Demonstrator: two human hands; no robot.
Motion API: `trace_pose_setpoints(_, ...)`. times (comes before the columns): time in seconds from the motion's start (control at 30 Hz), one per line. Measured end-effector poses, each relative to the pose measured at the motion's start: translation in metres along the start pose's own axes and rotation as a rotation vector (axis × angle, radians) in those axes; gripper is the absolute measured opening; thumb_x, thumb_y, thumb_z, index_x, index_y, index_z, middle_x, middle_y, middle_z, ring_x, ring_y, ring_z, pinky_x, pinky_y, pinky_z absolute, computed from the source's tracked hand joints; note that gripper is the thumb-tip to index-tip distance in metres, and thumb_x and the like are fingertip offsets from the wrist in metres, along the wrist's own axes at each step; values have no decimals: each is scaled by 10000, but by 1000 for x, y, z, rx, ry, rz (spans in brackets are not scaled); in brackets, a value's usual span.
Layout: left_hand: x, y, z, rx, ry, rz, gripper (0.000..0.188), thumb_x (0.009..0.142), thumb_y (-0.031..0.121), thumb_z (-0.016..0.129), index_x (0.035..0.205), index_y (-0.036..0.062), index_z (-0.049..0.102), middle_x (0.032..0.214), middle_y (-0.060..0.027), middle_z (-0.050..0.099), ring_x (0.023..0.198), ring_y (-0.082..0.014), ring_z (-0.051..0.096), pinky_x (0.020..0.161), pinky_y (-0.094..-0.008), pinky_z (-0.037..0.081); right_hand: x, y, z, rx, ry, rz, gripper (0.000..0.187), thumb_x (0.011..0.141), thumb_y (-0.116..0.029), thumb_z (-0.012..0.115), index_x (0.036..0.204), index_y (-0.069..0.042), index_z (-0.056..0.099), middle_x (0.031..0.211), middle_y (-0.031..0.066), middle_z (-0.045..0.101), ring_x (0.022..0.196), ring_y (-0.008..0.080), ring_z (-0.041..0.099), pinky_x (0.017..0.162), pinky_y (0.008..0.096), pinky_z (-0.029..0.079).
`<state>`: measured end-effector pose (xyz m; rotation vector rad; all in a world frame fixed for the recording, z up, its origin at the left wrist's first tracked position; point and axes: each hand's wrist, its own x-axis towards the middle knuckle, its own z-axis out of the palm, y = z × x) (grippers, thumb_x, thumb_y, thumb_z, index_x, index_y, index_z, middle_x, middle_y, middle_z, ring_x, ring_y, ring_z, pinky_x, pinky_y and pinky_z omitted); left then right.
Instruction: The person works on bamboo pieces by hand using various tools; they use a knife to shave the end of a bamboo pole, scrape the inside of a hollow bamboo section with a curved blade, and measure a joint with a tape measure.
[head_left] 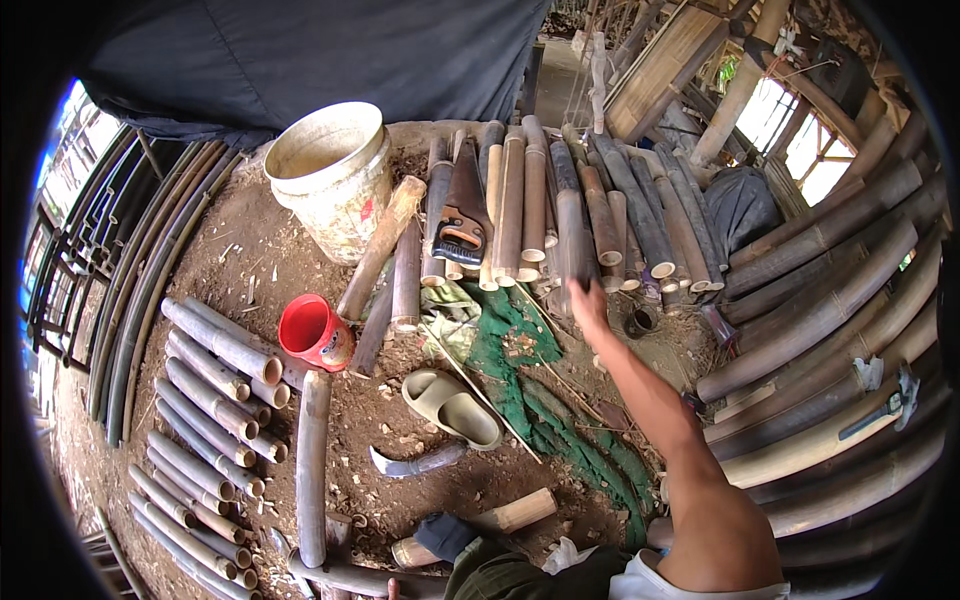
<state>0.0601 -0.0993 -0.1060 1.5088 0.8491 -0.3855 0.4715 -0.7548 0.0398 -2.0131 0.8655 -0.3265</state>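
Note:
My right arm stretches forward, and my right hand (588,302) closes on the near end of a dark bamboo tube (572,235), slightly blurred. That tube lies among a row of cut bamboo tubes (508,205). To its left a handsaw (463,212) with a brown and black handle rests on the row. Only what looks like a fingertip of my left hand (393,588) shows at the lower edge; its other fingers are hidden. Close to it are an upright-lying bamboo tube (313,470), a pale-ended bamboo piece (515,511) and a curved blade with a handle (420,461).
A large white bucket (350,205) and a small red bucket (318,335) stand at left. Stacked tubes (205,390) lie at far left, long bamboo poles (820,350) at right. Olive clogs (450,408) and green netting (520,370) lie on chip-strewn soil.

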Motion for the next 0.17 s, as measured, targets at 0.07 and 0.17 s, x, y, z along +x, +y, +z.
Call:
trace_pose_setpoints(0.07, 9, 10, 39, -135, 2, -241, 444, 924, 333, 696, 1250, 47, 600, 873, -110, 616, 718, -231, 614, 539, -362, 580, 87, -7, -24, -241, 358, -214, 882, 917, -560, 563, 1493, 51, 292, 1482, 325, 364, 1412, 456, 304, 1141, 487, 337)
trace_pose_setpoints(0.17, -10, 43, 34, -29, 44, -258, 489, 910, 363, 716, 1221, 11, 579, 870, -131, 642, 728, -244, 630, 512, -363, 580, 66, -58, 40, -614, 422, -347, 868, 906, -666, 526, 1469, -32, 342, 1323, 219, 472, 1212, 347, 488, 1006, 505, 431)
